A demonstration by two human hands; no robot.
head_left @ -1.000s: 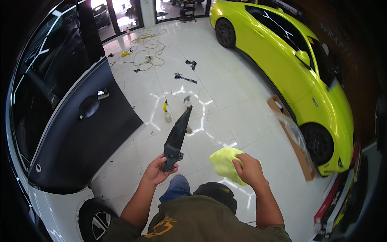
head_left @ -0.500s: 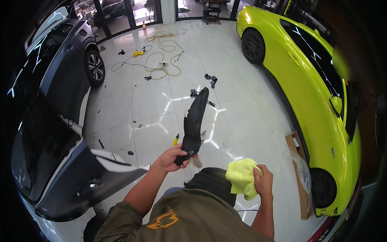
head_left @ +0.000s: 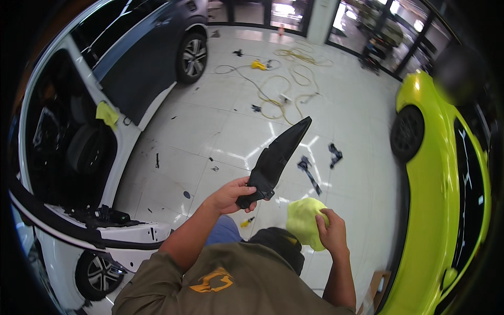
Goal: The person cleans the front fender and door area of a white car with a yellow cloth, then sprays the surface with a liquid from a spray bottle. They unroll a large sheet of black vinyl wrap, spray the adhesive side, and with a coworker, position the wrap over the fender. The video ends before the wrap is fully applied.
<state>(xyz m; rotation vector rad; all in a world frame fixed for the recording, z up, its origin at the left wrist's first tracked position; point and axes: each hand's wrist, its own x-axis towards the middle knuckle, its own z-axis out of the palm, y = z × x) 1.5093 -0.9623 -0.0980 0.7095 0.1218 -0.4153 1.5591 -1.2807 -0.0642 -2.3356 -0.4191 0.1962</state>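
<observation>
glossy pale tile floor, scattered with gear

the floor (head_left: 231, 131) is laid in large light tiles that mirror the ceiling lights in bright patches. a yellow cable (head_left: 286, 86) sprawls across it in loose loops toward the glass doors, with a small yellow tool (head_left: 258, 65) lying among the loops. nearer the middle lie two dark clamp-like tools (head_left: 308, 169) and (head_left: 335, 154), just apart from one another. small dark scraps (head_left: 157, 160) dot the tiles near the white car (head_left: 131, 233), whose wheels stand on the floor at the left. a lime-green car (head_left: 446, 210) stands at the right, and a flat cardboard sheet (head_left: 379, 283) lies beside it.
</observation>
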